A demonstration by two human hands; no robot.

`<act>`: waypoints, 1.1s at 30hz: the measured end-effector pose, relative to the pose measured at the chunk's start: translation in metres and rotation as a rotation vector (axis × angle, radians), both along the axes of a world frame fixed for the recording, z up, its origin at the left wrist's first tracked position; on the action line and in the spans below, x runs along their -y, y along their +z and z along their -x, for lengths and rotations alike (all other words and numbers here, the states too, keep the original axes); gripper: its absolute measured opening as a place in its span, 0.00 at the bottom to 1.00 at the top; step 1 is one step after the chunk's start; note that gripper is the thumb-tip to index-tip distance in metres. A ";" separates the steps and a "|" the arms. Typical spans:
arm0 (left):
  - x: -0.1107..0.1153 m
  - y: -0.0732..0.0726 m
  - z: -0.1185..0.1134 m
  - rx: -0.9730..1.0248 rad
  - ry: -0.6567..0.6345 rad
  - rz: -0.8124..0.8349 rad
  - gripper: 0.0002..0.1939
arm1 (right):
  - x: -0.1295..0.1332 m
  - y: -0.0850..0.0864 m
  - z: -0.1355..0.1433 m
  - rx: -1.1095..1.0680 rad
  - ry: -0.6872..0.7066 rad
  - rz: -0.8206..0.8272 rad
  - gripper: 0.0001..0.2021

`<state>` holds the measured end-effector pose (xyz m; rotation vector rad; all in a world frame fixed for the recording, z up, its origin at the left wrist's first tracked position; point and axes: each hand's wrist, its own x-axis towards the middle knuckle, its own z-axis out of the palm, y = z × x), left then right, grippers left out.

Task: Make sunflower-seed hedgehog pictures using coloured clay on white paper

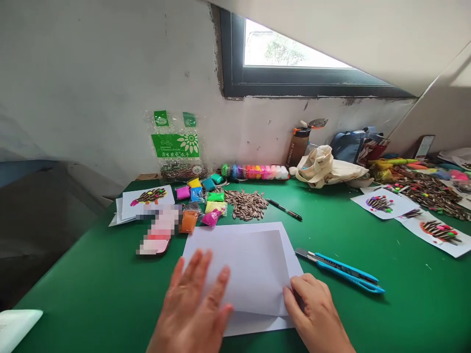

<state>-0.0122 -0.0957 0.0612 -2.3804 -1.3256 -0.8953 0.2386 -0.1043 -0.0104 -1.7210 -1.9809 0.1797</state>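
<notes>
White paper (246, 269) lies in front of me, a smaller sheet or folded flap on top of a larger piece; I cannot tell which. Over its left part my left hand (195, 299) is open, fingers spread and slightly blurred; whether it presses on the paper is unclear. At the lower right edge, my right hand (312, 306) is curled, thumb and forefinger closed on the upper layer's edge. Just right of the paper lies a blue utility knife (348, 272) with its blade out. Beyond the paper are a black pen (285, 210) and a pile of sunflower seeds (250, 203).
Packets of coloured clay (198, 201) and a pixelated pink object (162, 230) lie left of the seeds. Cards with seed pictures (147, 200) sit on both sides of the green table (103, 289). A seed bag (176, 147), bottle (299, 144) and cloth bag (327, 169) stand along the wall.
</notes>
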 end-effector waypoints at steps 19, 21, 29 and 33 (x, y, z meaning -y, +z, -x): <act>-0.025 -0.061 -0.006 -0.474 -0.236 0.209 0.34 | 0.000 0.001 -0.002 0.013 0.038 -0.099 0.16; -0.025 -0.063 -0.008 -0.455 -0.230 0.214 0.34 | 0.000 0.001 -0.002 -0.008 0.041 -0.123 0.15; -0.019 -0.065 -0.018 -0.370 -0.191 0.256 0.30 | 0.001 0.008 0.003 -0.035 0.117 -0.257 0.16; -0.023 -0.065 -0.014 -0.396 -0.221 0.248 0.31 | 0.002 0.011 0.008 -0.124 0.054 -0.217 0.13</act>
